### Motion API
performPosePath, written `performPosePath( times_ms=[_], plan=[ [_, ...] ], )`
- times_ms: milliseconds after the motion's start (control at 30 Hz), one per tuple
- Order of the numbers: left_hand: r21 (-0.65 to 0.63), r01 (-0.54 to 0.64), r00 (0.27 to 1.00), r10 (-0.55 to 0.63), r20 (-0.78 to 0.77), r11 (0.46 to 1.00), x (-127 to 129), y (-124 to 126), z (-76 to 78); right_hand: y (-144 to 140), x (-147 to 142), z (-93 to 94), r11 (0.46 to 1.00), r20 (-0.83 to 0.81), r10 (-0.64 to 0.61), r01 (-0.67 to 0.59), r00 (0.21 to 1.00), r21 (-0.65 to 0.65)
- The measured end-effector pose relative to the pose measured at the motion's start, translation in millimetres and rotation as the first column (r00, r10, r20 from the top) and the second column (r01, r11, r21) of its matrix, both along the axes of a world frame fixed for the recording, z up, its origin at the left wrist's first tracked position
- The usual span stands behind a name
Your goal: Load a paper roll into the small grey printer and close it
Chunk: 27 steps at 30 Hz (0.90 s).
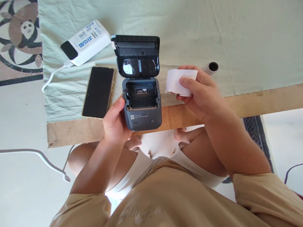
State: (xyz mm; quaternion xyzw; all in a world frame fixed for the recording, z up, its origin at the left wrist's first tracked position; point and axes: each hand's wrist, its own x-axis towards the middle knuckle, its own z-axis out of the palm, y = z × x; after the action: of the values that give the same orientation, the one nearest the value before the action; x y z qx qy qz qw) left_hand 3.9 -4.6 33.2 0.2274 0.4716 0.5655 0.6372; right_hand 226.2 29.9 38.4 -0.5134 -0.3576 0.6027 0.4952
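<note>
Tan shirt (180, 198) foremost, forearms (96, 171) extend forward, left grip (115, 121) clasping an open printer (142, 101), right grip (201, 90) pinching white paper (173, 79), thumb uppermost.

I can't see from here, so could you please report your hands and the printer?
Left hand holding portable printer, lid open. Right hand holding white paper roll, apart from printer. Smartphone beside left hand, not between roll and printer.

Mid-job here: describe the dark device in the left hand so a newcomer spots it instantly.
Follow the green cloth to the bare wooden edge along its near side. There the left hand holds a dark, boxy device. Its raised lid and open compartment set it apart from the flat phone and white block to its left.
</note>
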Motion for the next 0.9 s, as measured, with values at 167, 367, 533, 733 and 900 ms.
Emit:
performPosePath(
  times_ms=[167,367,533,733,900],
  plan=[
    [0.011,0.022,1.000,-0.022,0.021,1.000,0.2,0.0,0.9,-1.2,0.0,-0.4,1.000,-0.006,0.011,-0.011,1.000,0.005],
    [0.015,0.003,1.000,-0.003,0.001,1.000,0.0,-2.0,0.3,3.6,3.1,-5.7,0.997,-0.097,0.022,-0.029,0.995,-0.072],
    [-0.007,-0.009,1.000,0.009,0.003,1.000,0.8,-2.0,0.2,6.6,3.4,-7.6,0.991,-0.151,0.064,-0.080,0.986,-0.105],
    [0.005,0.013,0.999,-0.014,0.048,1.000,-1.1,-1.7,0.4,2.6,0.1,-1.9,0.983,-0.255,0.071,-0.111,0.964,-0.146],
    [0.003,0.029,0.999,-0.029,0.036,1.000,-2.2,-1.4,-1.0,2.7,-2.8,1.7,0.980,-0.252,-0.063,0.012,0.966,-0.201]
  ],
)
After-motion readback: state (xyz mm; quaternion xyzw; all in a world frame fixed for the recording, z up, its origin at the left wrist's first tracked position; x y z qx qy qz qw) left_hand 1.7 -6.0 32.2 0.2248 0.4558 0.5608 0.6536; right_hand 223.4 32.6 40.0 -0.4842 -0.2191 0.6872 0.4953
